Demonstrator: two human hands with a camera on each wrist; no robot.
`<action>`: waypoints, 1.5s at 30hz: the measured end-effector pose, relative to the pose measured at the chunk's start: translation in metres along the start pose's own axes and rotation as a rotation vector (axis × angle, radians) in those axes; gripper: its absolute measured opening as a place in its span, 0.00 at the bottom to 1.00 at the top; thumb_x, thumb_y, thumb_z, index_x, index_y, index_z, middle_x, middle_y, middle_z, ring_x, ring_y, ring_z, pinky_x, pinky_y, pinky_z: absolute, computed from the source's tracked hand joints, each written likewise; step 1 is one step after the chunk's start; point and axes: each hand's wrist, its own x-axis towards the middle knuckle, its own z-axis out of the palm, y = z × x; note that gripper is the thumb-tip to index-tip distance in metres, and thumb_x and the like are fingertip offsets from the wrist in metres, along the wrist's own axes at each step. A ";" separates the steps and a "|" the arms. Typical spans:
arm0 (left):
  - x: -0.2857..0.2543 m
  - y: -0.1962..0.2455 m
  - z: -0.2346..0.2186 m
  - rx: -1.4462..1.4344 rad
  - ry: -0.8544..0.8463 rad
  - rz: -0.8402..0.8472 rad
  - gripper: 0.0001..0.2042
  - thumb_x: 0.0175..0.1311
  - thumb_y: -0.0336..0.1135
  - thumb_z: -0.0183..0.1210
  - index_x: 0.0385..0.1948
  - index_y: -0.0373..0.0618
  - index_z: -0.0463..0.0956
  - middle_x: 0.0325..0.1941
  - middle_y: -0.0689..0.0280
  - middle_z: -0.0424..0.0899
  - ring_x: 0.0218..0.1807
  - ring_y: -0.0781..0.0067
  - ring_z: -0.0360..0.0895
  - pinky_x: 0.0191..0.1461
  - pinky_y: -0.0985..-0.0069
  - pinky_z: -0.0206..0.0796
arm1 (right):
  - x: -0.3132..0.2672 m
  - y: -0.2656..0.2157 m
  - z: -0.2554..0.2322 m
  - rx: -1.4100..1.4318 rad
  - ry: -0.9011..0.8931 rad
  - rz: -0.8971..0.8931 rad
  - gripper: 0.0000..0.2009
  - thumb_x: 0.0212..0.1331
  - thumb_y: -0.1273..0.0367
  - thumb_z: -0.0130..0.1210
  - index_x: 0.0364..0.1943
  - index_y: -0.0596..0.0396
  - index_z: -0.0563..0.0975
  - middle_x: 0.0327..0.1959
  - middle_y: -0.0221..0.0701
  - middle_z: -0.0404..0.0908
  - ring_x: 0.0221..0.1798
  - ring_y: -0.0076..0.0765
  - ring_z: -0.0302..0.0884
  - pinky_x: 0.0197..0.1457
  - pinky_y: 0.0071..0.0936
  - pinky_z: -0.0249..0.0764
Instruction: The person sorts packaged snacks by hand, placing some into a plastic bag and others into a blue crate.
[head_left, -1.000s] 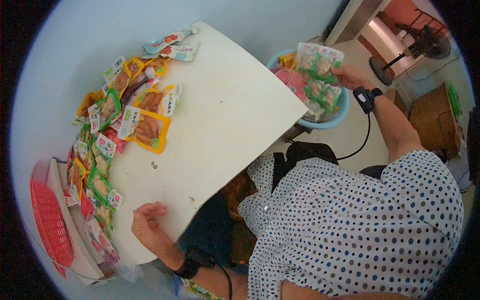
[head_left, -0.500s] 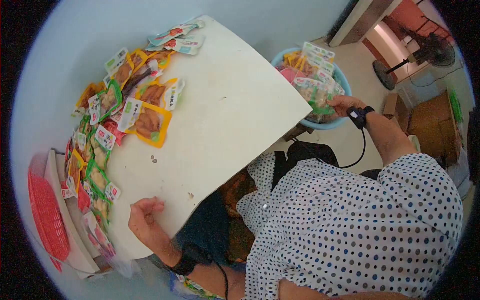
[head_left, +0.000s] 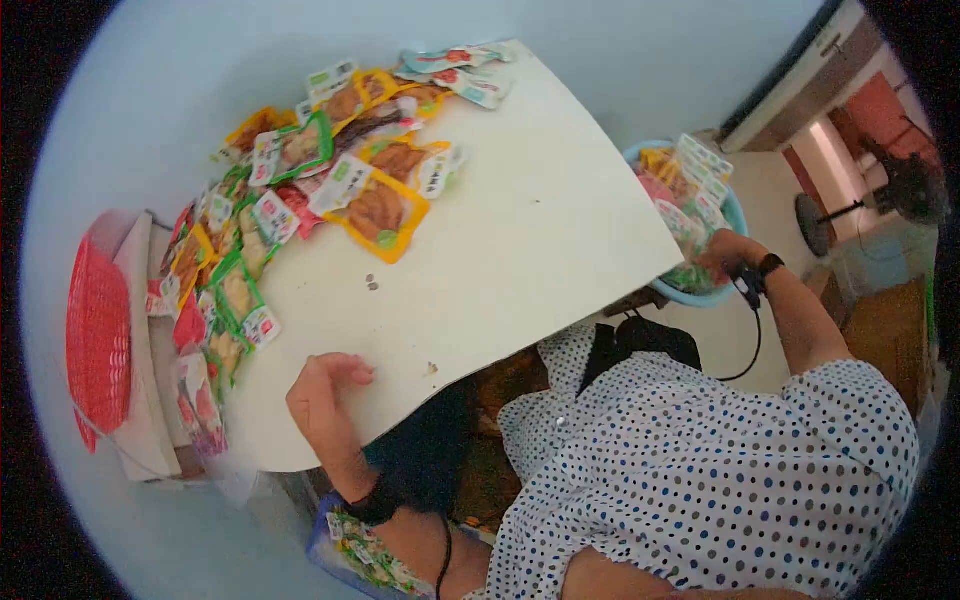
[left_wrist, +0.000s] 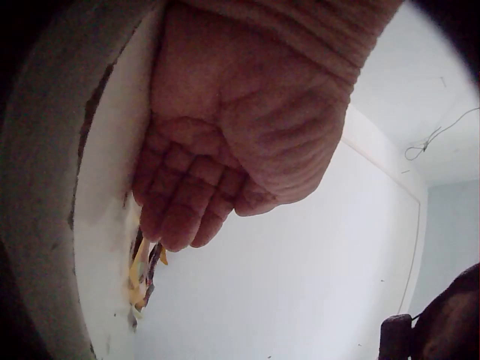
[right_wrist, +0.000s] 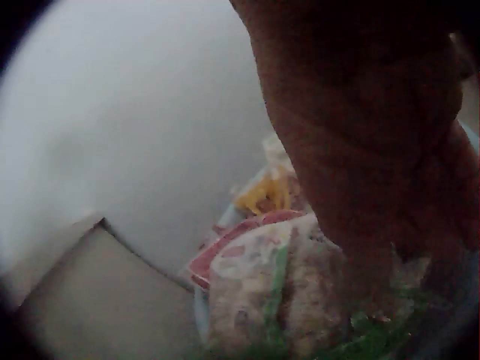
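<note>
My left hand (head_left: 328,400) rests at the near edge of the white table (head_left: 500,270) with loosely curled fingers and nothing in it; the left wrist view shows its bare palm (left_wrist: 255,112). Off the table's right corner, my right hand (head_left: 728,255) reaches into a light blue basin (head_left: 738,215) full of snack packets. In the right wrist view a clear packet with a green stripe (right_wrist: 281,292) lies beside the dark right hand (right_wrist: 367,150). Its fingertips go down among the green-edged packets, and I cannot tell whether they grip one.
Yellow-edged packets (head_left: 385,215), green-edged packets (head_left: 238,295) and pale blue packets (head_left: 465,75) line the table's far and left sides. A red basket (head_left: 100,340) stands at the left end. Below the left forearm is a blue container (head_left: 325,545) of packets. A fan (head_left: 815,225) stands beyond the basin.
The right hand first held up a green-edged packet over the basin, then lowered it and now reaches deeper among the packets. The left hand keeps its place by the table edge; the head view has shifted.
</note>
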 end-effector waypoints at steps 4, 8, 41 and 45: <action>0.000 0.000 0.000 0.006 -0.019 0.003 0.22 0.74 0.41 0.41 0.27 0.32 0.77 0.24 0.59 0.81 0.28 0.71 0.77 0.39 0.76 0.69 | 0.016 -0.007 -0.015 0.050 -0.033 -0.151 0.15 0.54 0.65 0.63 0.22 0.65 0.75 0.15 0.38 0.78 0.20 0.40 0.82 0.23 0.32 0.81; 0.002 0.002 0.000 -0.009 -0.012 0.004 0.21 0.74 0.40 0.41 0.27 0.32 0.77 0.24 0.59 0.81 0.29 0.72 0.77 0.39 0.76 0.69 | 0.052 0.005 -0.005 0.017 -0.099 -0.520 0.13 0.55 0.66 0.62 0.27 0.63 0.75 0.18 0.37 0.80 0.22 0.37 0.83 0.21 0.31 0.80; 0.010 -0.012 0.008 -0.051 -0.092 0.030 0.21 0.73 0.44 0.45 0.28 0.34 0.79 0.25 0.62 0.81 0.30 0.74 0.78 0.40 0.77 0.69 | -0.082 -0.186 -0.064 0.816 -0.450 -1.079 0.16 0.62 0.57 0.55 0.32 0.59 0.73 0.16 0.32 0.74 0.16 0.32 0.77 0.15 0.25 0.72; 0.010 -0.007 0.008 -0.038 -0.089 0.051 0.22 0.72 0.45 0.45 0.28 0.34 0.79 0.24 0.62 0.81 0.29 0.75 0.78 0.39 0.77 0.68 | -0.155 -0.282 -0.004 0.532 -0.611 -1.150 0.13 0.61 0.62 0.56 0.37 0.59 0.74 0.29 0.36 0.80 0.26 0.34 0.81 0.26 0.26 0.78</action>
